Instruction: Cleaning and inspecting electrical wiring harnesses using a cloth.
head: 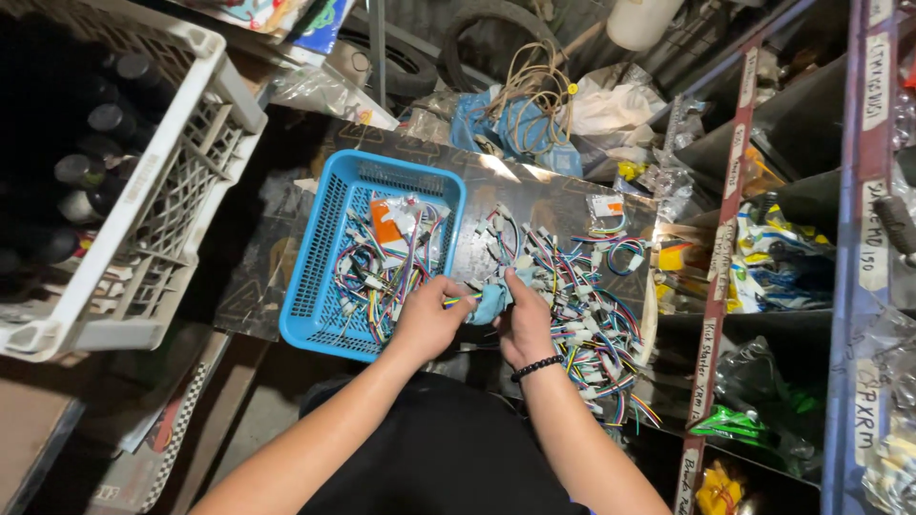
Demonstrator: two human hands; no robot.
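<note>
A light-blue cloth (490,301) sits bunched between the two hands, the left hand (431,318) pinching a thin wire (456,300) at its edge and the right hand (528,319) (a black bead bracelet (536,367) on its wrist) closed over the cloth's other side. Left of them stands a blue plastic mesh basket (324,250) of wire looms. A loose heap (582,305) of many-coloured wires with white plugs lies at right on the dark board (553,202).

The white crate (143,191) at the upper left is cut by the frame edge, and the bottles (91,124) inside it are too dark to see well. The blue cloth (491,300) is partly hidden behind the right hand (525,324). The handwritten labels on the shelf post (725,238) at the right are too small to tell.
</note>
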